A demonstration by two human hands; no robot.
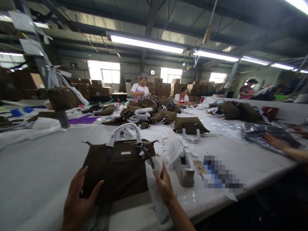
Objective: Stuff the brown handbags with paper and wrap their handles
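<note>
A dark olive handbag [120,175] stands upright on the white-covered table, its handles [126,128] wrapped in white material. My left hand [81,195] grips the bag's lower left side, thumb on the front and fingers at the edge. At the bag's right side, my right hand [163,184] pinches a sheet of white tissue [152,179] that hangs down past the table's near side. A dark patterned charm [145,153] dangles from the handle ring just above the tissue. The bag's back and base are partly hidden.
A grey tape dispenser [185,170] stands right of my right hand. Behind lie a single bag [190,124] and a heap of bags [146,112]. Another person's hand [275,141] rests on a plastic-wrapped item [269,134] at right. A metal post [63,119] rises at left.
</note>
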